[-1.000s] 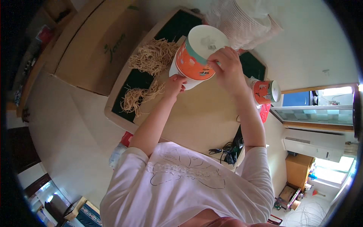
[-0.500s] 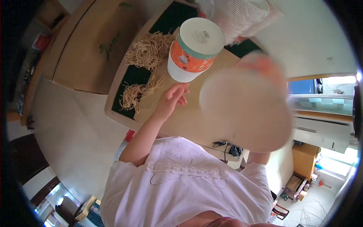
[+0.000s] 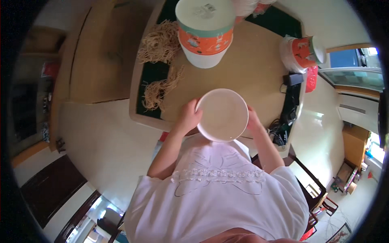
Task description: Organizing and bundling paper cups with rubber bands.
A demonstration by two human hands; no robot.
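A white-lined paper bucket (image 3: 223, 115) is held low over the near edge of the table, its round open mouth facing up toward me. My left hand (image 3: 190, 116) grips its left side, thumb at the rim. On the opposite side my right hand (image 3: 253, 120) is closed against the wall, its fingers mostly hidden behind the bucket. Farther off, a stack of upside-down paper buckets (image 3: 207, 38) stands on the table, with an orange patterned band and a green edge. Left of that stack lie two bundles of tan paper strings (image 3: 160, 42).
A large cardboard box (image 3: 101, 60) stands left of the table (image 3: 259, 60). At the right edge are another wrapped orange bucket (image 3: 302, 52), a black power adapter (image 3: 293, 79) and tangled black cables (image 3: 278, 131). Plastic-wrapped stacked containers (image 3: 245, 7) sit at the back.
The bucket, blurred and raised at the right before, has come down to the middle with its mouth up. My left hand, free earlier, now grips it. The view has shifted.
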